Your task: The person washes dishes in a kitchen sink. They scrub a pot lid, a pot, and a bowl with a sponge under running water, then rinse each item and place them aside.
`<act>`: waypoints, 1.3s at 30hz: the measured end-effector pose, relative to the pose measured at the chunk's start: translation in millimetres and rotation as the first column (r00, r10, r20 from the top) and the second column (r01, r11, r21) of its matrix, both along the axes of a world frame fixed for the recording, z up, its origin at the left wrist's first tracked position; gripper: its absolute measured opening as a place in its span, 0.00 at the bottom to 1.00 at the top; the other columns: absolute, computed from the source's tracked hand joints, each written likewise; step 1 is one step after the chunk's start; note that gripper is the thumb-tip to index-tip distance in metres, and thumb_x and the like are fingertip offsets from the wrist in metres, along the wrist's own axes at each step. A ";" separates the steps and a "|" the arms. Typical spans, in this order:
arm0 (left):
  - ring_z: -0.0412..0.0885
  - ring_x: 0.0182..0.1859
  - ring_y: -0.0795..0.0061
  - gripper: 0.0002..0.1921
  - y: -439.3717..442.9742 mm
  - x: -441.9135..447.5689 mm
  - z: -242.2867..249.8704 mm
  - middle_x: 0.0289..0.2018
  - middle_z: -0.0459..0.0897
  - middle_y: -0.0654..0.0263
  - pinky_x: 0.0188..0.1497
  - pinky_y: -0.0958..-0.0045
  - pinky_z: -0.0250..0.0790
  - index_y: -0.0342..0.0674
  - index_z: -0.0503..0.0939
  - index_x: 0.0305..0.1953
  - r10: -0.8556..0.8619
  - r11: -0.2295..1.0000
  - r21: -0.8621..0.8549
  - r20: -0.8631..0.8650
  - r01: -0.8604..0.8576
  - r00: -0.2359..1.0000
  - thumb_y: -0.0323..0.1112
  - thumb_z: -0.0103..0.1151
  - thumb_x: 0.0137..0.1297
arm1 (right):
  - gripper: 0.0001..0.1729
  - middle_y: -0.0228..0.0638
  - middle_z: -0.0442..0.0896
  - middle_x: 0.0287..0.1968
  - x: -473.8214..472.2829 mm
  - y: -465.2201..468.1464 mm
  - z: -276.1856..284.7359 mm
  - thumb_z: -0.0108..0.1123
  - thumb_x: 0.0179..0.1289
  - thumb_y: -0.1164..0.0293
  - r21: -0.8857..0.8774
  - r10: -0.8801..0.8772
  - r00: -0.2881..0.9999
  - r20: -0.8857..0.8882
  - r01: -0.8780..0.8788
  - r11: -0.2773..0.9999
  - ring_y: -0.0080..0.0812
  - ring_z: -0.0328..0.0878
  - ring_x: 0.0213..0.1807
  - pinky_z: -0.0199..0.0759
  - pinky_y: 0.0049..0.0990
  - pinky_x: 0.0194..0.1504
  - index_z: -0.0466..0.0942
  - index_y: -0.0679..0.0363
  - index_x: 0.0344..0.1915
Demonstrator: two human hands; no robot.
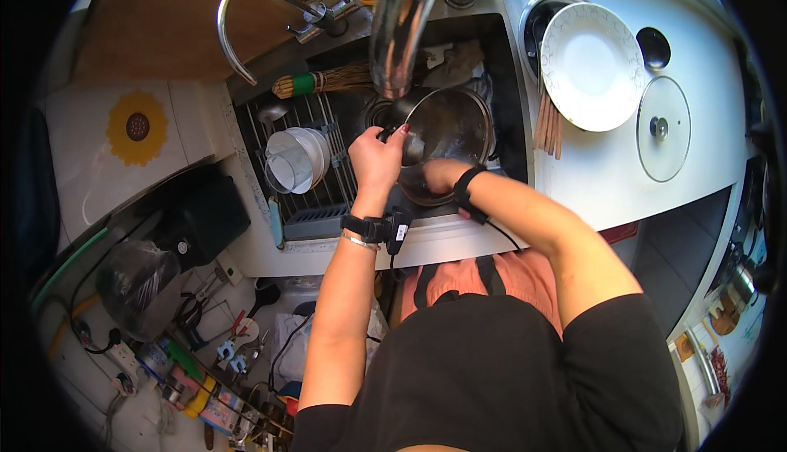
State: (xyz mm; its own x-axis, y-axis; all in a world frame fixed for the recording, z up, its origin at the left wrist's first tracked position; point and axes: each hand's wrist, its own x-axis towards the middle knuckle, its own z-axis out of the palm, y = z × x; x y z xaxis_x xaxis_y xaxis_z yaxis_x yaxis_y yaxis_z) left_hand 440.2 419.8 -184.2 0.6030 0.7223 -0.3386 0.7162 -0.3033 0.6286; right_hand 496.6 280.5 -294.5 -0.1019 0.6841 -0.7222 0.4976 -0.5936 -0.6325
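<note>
A round metal pot [452, 123] with a shiny rim sits tilted in the dark sink [510, 144]. My left hand [376, 158] grips its left side, thumb on the rim and fingers around what looks like a dark handle. Low against the pot's near side, my right hand [441, 175] reaches inside. Its fingers are curled down and mostly hidden, so I cannot tell whether they hold anything. Above the pot hangs the large tap spout [403, 34], blurred by its nearness. A brush of bundled bamboo strips [320, 81] with a green band lies behind my left hand.
Nested bowls [298, 160] and a ladle [272, 111] rest on the wire rack at left. A thin curved tap [227, 34] arches over that side. On the right counter are a white plate [591, 68], wooden chopsticks [548, 126] and a glass lid [664, 151].
</note>
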 end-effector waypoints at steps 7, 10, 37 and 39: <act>0.71 0.20 0.73 0.21 7.8 -5.9 -12.0 0.16 0.76 0.59 0.25 0.70 0.63 0.28 0.77 0.25 0.015 1.000 -0.008 -0.040 -0.015 0.999 0.45 0.65 0.54 | 0.15 0.44 0.82 0.45 -1.8 1.8 -14.5 0.55 0.54 0.69 -0.049 0.114 0.991 0.068 -0.110 0.993 0.44 0.78 0.49 0.68 0.39 0.49 0.80 0.61 0.41; 0.73 0.20 0.73 0.23 13.5 -11.6 -16.8 0.16 0.77 0.58 0.25 0.71 0.64 0.25 0.78 0.30 0.068 0.992 -0.107 -0.018 -0.069 0.998 0.47 0.65 0.54 | 0.13 0.40 0.82 0.35 -16.2 36.3 -11.5 0.52 0.59 0.69 -0.029 -0.448 0.700 -0.555 0.523 0.852 0.36 0.77 0.36 0.69 0.31 0.42 0.79 0.66 0.38; 0.82 0.35 0.52 0.25 -3.3 17.5 -5.6 0.24 0.80 0.43 0.40 0.65 0.71 0.22 0.77 0.40 -0.046 0.995 -0.091 -0.157 0.032 0.987 0.45 0.63 0.55 | 0.13 0.33 0.74 0.43 18.3 -4.5 -53.1 0.51 0.58 0.66 -0.081 0.073 0.641 0.764 -0.017 0.997 0.37 0.69 0.48 0.64 0.34 0.40 0.82 0.51 0.40; 0.82 0.35 0.50 0.25 -2.9 22.0 -3.4 0.24 0.80 0.43 0.40 0.64 0.71 0.22 0.77 0.40 -0.085 0.996 -0.023 -0.106 0.083 0.991 0.45 0.63 0.55 | 0.12 0.32 0.73 0.40 28.7 -2.8 -49.8 0.51 0.58 0.66 -0.066 0.136 0.344 0.929 -0.205 0.976 0.38 0.67 0.46 0.60 0.35 0.36 0.82 0.51 0.39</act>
State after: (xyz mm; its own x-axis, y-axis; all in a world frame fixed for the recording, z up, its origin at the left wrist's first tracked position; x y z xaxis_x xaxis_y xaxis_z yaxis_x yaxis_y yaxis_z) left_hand 462.2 416.8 -187.6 0.6210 0.6637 -0.4171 0.7520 -0.3542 0.5560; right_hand 525.3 277.6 -344.3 0.4861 0.7754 -0.4031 0.8726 -0.4060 0.2714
